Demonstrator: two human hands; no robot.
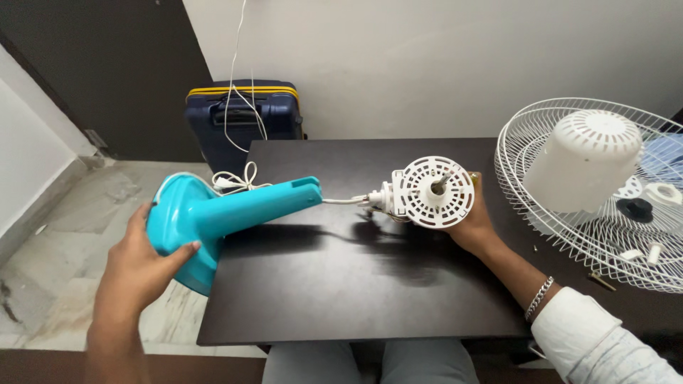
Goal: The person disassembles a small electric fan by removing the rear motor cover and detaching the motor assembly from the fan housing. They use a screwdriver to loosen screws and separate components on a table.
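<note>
Turquoise plastic makes up the fan stand (213, 217), whose round base the left hand (139, 267) clasps at the rim, fingers curled over its edge, off the table's (320, 299) left side. Its neck points right toward the white motor (430, 192), a slotted disc with a metal shaft, cupped firmly from behind by the right hand (475, 220). A white cord (341, 201) joins both parts.

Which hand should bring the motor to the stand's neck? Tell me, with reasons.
Probably the right hand. It already grips the white motor, whose wires run toward the open end of the blue stand. The left hand holds the stand's base off the table edge and looks busy steadying it.
</note>
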